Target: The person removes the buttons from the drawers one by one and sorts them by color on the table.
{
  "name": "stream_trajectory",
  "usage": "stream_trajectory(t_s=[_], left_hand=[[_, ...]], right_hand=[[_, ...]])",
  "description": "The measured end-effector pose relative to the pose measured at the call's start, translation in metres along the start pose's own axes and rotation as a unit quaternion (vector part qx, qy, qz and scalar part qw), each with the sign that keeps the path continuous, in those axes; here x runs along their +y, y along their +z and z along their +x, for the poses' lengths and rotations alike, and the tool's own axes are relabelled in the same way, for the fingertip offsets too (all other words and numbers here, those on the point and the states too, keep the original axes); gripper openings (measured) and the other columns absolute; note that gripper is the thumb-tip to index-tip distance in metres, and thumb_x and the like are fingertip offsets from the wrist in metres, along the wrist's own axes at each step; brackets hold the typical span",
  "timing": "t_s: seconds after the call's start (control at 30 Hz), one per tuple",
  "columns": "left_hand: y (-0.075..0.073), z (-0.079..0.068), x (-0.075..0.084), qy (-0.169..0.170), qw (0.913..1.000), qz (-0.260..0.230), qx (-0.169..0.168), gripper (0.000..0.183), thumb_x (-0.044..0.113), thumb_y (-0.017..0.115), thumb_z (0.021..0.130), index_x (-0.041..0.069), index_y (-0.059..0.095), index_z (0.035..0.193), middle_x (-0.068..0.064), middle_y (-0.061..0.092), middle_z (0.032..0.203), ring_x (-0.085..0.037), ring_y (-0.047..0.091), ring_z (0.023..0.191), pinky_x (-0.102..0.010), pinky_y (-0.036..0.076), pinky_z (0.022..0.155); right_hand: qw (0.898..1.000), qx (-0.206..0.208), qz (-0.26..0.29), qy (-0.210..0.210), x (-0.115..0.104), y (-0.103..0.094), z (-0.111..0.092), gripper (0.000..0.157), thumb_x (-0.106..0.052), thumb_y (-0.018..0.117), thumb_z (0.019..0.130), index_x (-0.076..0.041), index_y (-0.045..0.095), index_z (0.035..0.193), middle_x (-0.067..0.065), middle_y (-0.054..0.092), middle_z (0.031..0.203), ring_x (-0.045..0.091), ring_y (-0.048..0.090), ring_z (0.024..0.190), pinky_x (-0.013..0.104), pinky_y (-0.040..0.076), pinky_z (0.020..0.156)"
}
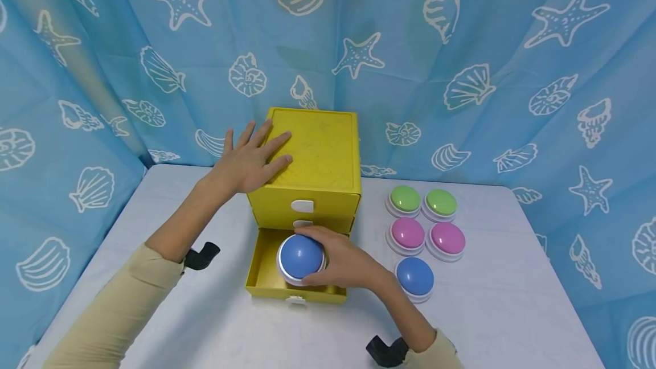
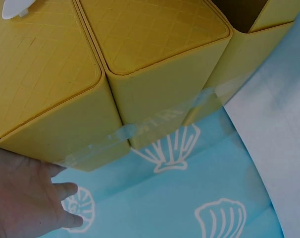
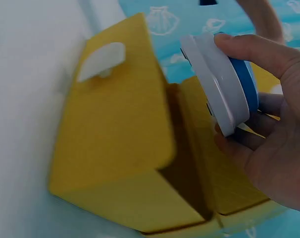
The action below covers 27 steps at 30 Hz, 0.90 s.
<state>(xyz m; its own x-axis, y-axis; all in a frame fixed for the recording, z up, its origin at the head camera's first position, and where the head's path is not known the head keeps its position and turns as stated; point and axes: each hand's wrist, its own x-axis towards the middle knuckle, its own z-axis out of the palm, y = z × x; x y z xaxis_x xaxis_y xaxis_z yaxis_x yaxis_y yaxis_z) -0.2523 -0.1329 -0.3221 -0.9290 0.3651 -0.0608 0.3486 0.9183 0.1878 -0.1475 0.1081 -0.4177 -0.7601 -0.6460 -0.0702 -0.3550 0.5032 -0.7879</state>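
My right hand [image 1: 348, 261] grips a blue buzzer button [image 1: 301, 256] with a white base by its rim, thumb on one side and fingers on the other. It is held over the pulled-out bottom drawer [image 1: 325, 296] of a yellow drawer cabinet [image 1: 318, 152]. In the right wrist view the buzzer's white base [image 3: 214, 79] is tilted above the drawer opening. My left hand [image 1: 245, 161], fingers spread, rests at the left edge of the cabinet's top. Two upper drawers with white handles are closed.
Right of the cabinet on the white table [image 1: 502, 278] stand another blue buzzer [image 1: 415, 276], two pink buzzers [image 1: 408, 233] and two green buzzers [image 1: 405, 199]. A blue curtain with shell prints [image 1: 384, 10] hangs behind and beside the table.
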Motion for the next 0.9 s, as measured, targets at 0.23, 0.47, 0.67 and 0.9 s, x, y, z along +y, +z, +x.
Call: stream_trajectory(t_s=[0.23,0.47,0.67,0.9], left_hand=[[0.0,-0.001,-0.001,-0.002,1.0,-0.001,0.002,0.066,0.059,0.026,0.105,0.026,0.018,0.162,-0.013,-0.001,0.167,-0.041,-0.006,0.15,-0.066,-0.011,0.111],[0.001,0.0,-0.001,-0.002,1.0,-0.001,0.0,0.067,0.06,0.026,0.104,0.027,0.017,0.162,-0.012,-0.001,0.167,-0.041,-0.007,0.15,-0.066,-0.012,0.111],[0.0,-0.001,-0.002,0.002,1.0,-0.005,-0.003,0.067,0.06,0.026,0.104,0.027,0.017,0.162,-0.012,-0.002,0.167,-0.041,-0.008,0.149,-0.067,-0.012,0.11],[0.0,0.0,-0.001,0.006,0.9999,-0.008,-0.004,0.067,0.06,0.026,0.104,0.027,0.017,0.162,-0.012,-0.002,0.167,-0.041,-0.008,0.149,-0.067,-0.013,0.11]], right_hand=[[0.999,0.031,0.013,0.005,-0.005,-0.023,-0.023,0.082,-0.034,0.086,0.077,-0.023,0.048,0.149,-0.004,0.049,0.145,0.021,0.049,0.128,0.049,0.048,0.098],[0.996,0.085,0.014,0.028,-0.001,-0.044,-0.05,0.084,-0.033,0.089,0.074,-0.027,0.049,0.148,-0.002,0.05,0.145,0.027,0.048,0.131,0.054,0.049,0.096],[0.993,0.109,-0.016,0.05,0.004,-0.062,-0.074,0.085,-0.037,0.087,0.075,-0.028,0.046,0.149,0.002,0.049,0.147,0.032,0.049,0.13,0.057,0.05,0.093],[0.988,0.13,-0.04,0.08,0.015,-0.077,-0.1,0.084,-0.04,0.086,0.077,-0.026,0.045,0.15,0.006,0.047,0.149,0.039,0.049,0.128,0.057,0.052,0.088]])
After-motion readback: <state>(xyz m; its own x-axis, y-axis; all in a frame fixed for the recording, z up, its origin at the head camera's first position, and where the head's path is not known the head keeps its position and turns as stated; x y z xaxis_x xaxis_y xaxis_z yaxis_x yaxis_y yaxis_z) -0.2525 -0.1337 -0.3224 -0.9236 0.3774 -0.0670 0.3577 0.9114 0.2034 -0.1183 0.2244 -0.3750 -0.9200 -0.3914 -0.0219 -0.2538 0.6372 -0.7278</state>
